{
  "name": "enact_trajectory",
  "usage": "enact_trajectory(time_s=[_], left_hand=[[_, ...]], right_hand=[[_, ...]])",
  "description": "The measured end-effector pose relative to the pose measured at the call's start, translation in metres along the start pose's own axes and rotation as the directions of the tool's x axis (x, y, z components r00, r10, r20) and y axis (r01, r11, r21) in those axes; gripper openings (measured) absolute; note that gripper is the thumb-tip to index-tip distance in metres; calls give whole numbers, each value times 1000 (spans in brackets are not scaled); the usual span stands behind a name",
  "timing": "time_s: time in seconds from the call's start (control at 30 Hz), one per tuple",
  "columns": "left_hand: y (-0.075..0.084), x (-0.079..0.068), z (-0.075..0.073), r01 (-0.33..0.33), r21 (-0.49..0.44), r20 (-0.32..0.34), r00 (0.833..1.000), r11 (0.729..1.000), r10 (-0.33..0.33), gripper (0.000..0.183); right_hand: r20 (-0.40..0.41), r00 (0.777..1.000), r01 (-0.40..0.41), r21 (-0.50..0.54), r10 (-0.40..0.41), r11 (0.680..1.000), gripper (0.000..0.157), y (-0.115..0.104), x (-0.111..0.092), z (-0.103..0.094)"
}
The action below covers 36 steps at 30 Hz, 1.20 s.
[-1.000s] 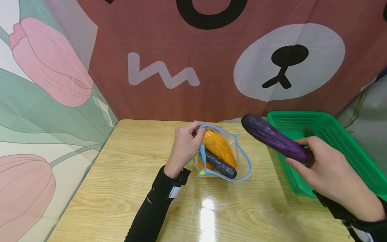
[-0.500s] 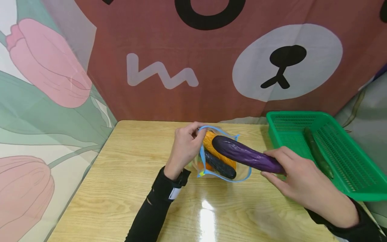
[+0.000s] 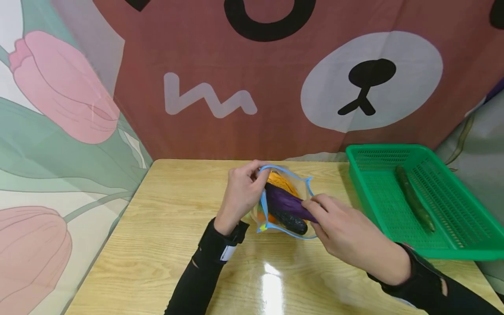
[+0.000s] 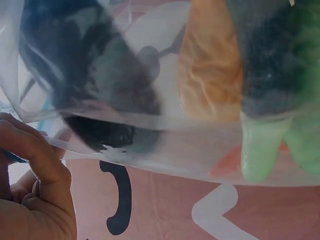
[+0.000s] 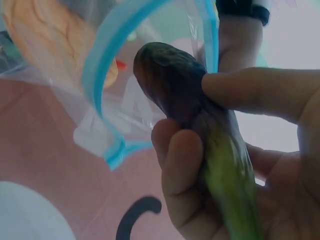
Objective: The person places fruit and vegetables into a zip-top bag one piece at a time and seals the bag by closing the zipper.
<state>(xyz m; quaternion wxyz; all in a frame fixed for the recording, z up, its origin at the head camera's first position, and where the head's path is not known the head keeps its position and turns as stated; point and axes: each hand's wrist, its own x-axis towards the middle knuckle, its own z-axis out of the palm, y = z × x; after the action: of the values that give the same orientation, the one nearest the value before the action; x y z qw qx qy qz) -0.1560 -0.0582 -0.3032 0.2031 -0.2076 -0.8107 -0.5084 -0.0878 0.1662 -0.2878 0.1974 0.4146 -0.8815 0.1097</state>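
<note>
With fingertips and thumb, my left hand pinches the blue-edged rim of a clear zip bag, whose mouth gapes. My right hand grips a purple eggplant near its green stem end. The eggplant's far end is inside the bag, over a long, dark, glossy vegetable and beside a wrinkled orange one. Through the plastic in the left wrist view, the dark eggplant end shows, with pale green pieces at the right.
A green perforated basket stands on the right of the wooden table, with one slim dark green cucumber-like vegetable in it. A brown printed cloth hangs behind the table.
My right hand has carried the eggplant left from beside the basket and lowered its end into the bag. My left hand still holds the rim in about the same place.
</note>
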Motion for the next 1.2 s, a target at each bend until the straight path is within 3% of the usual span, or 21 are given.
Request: enact_trajectory(time_s=[0.3,0.57,0.6,0.8,0.87,1.2], left_hand=[[-2,-1,-1,-13,-4,-9,1000,1000,13,14],[0,0,-4,-33,4,-25,999,999,33,17],[-6,1,-2,-53,14,-36,998,999,53,18],[-2,1,2,-89,-6,-42,995,996,89,17],[6,2,-1,-73,-15,-32,997,997,72,16],[4,3,-4,-45,-1,-20,999,999,45,16]], right_hand=[[94,993,81,-101,-72,992,38,-5,21,18],[142,985,113,-106,-97,988,35,-1,38,24],[159,982,124,-109,-106,986,36,0,40,27],[236,956,196,-79,-172,977,27,5,46,53],[241,955,196,-83,-171,977,25,7,47,60],[218,966,164,-108,-138,980,33,9,50,64]])
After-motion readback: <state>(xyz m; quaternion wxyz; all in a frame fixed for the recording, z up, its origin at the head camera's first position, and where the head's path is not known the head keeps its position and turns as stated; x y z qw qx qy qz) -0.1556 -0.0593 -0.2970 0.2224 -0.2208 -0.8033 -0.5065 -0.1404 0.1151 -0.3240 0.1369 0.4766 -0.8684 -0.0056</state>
